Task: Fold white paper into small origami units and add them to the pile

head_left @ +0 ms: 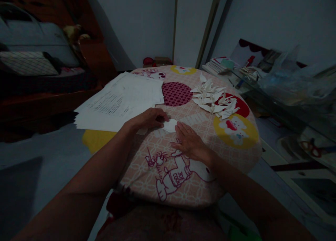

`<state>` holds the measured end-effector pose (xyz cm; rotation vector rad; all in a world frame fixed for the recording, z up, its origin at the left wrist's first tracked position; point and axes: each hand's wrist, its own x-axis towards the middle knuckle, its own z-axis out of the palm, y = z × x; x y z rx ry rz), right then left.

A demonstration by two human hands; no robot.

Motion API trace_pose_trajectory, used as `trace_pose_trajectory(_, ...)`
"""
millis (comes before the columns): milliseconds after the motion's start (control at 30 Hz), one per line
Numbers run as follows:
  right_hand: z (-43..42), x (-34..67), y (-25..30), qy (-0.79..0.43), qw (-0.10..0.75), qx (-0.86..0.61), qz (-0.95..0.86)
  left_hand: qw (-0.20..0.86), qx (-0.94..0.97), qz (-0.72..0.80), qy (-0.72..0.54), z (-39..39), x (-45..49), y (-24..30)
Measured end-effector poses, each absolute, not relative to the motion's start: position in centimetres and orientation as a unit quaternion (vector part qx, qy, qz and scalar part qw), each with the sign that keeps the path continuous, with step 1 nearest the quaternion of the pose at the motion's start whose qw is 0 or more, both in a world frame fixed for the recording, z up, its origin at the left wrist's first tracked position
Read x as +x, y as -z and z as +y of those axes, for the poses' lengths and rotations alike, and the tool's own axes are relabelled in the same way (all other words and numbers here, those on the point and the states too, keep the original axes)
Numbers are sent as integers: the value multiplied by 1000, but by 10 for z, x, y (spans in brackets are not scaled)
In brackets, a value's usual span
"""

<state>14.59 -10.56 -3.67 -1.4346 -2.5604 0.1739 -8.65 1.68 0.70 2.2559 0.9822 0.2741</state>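
A small folded piece of white paper [171,126] lies on the cloth-covered round table [147,179], between my two hands. My left hand [153,118] is closed, its curled thumb and fingers meeting at the paper's left edge. From the right, my right hand [189,140] rests flat with fingers stretched out, the fingertips touching the paper's right edge. Beyond it, a group of folded white paper cranes [210,96] sits on the right side of the table. Left of my hands is a stack of printed paper sheets [119,99].
At the right, a glass-topped cabinet [265,94] holds plastic bags, papers and books; red-handled scissors [311,148] lie on its lower shelf. A wooden bench [97,59] with a light-coloured bag [44,40] stands at the left. The room is dim.
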Motion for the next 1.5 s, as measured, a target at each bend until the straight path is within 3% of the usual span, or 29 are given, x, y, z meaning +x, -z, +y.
trace_pose_trajectory(267, -117, 177, 40, -37, 154, -488, -858, 367, 842, 381, -105, 22, -99, -7)
trace_pose_trajectory(500, -67, 162, 11, -93, 164, -569, -801, 352, 843, 390, -116, 22, -100, -9)
trace_pose_trajectory(700, -43, 155, -5, -334, 232, -614, -677, 390, 818, 397, -145, 22, -101, -8)
trace_pose_trajectory(833, -49, 158, -2, -507, 318, -593, -539, 438, 768, 406, -231, 22, -98, -8)
trace_pose_trajectory(1033, -54, 151, 6, -564, 469, -525, -432, 558, 689, 374, -270, 12, -80, -9)
trace_pose_trajectory(1233, -54, 147, 7, -593, 442, -478, -474, 613, 627, 408, -253, 3, -62, 0)
trace_pose_trajectory(1400, -52, 151, 9, -586, 473, -464, -467, 640, 650, 358, -200, -1, -58, -3)
trace_pose_trajectory(1500, -52, 155, 9, -584, 413, -485, -503, 641, 655, 351, -192, -1, -58, -4)
